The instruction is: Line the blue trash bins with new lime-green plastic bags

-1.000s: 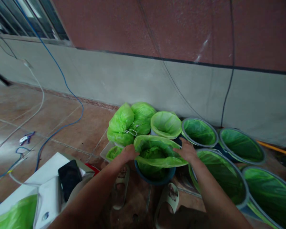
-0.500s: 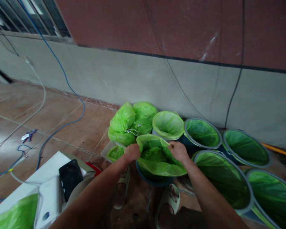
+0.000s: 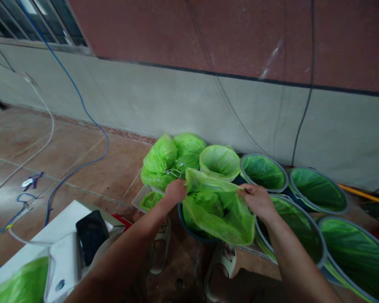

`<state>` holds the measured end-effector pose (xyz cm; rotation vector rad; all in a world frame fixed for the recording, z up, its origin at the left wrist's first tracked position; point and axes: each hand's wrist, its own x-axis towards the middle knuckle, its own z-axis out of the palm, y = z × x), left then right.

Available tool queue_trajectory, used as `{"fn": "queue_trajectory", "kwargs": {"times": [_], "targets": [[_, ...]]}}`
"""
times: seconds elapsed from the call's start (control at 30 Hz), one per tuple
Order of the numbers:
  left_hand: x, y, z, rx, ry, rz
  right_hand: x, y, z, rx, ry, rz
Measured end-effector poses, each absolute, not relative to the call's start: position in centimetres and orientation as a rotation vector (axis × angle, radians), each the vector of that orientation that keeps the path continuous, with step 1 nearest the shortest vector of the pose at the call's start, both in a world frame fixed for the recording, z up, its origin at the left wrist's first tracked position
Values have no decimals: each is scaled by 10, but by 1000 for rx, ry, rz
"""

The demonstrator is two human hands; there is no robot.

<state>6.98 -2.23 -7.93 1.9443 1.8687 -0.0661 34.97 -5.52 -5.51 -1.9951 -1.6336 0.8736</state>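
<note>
Between my hands a thin green plastic bag [image 3: 219,219] is stretched open at its mouth over a dark blue bin [image 3: 183,225], its lower part sagging inside the bin. My left hand [image 3: 176,191] is closed on the bag's left edge. At the right edge, my right hand [image 3: 255,200] pinches the plastic and pulls it taut. The front of the bag droops over the bin's near rim and covers most of it. A bin lined with pale green plastic [image 3: 220,162] stands right behind.
Several bins with green liners, such as this one [image 3: 317,189], crowd the right side. Knotted green bags [image 3: 161,158] lean near the wall. At lower left a white box [image 3: 72,214] carries a phone [image 3: 91,235]. A blue cable [image 3: 78,94] crosses the floor.
My right hand has moved right and slightly up, pulling the bag's mouth wider and flatter. The front of the bag now hangs lower over the bin. My left hand keeps its grip.
</note>
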Motion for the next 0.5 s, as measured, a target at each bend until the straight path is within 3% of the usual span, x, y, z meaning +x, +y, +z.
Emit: {"fn": "queue_trajectory", "kwargs": {"times": [0.27,0.5], "targets": [[67,-3,-52,1837,1849,426,370,-74,-18,-1785,-1297,1027],[62,3,-62,1701,1742,759,389,-86,-17,-1775,-1186,973]]}}
